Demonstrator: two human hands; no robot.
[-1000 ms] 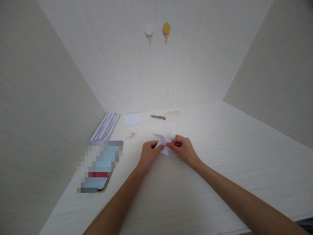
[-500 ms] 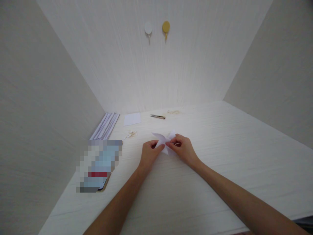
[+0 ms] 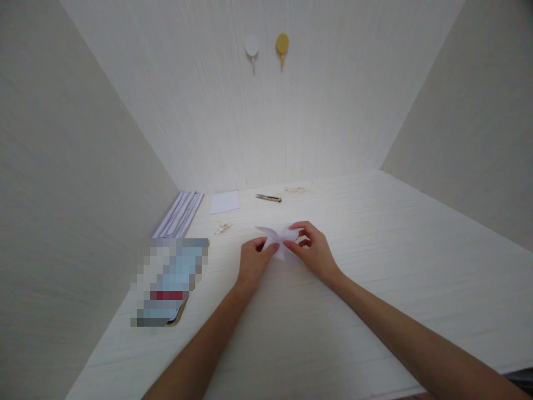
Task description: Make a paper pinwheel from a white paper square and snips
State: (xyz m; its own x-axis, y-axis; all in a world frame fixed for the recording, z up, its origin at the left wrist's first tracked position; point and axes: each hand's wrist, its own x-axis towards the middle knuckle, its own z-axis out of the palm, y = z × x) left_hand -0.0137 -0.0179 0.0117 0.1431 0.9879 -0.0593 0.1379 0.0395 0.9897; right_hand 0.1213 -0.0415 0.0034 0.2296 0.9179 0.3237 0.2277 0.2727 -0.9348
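Both hands meet over a folded white paper on the table, forearms coming in low from the near edge and converging. Left hand is curled, thumb and fingers pinched on the paper's left flap. Right hand pinches the right side, fingers now hooked over the top of the far right flap, thumb underneath; both grips closed on the paper, which sits between the two hands, resting on or just above the table, can't tell which

Versus a second ago: right fingers have moved up and over the far flap, which looks pushed flatter; left hand barely changed; view shifted slightly

Beyond the grip, well apart: small cutter, blank paper sheet, light scraps closer in on the left. Further left of the grip, a stack of sheets against the left wall and a blurred-out item near it. Right of the grip the table is open as far as the right wall; near side is open too. Two hooks on the back wall
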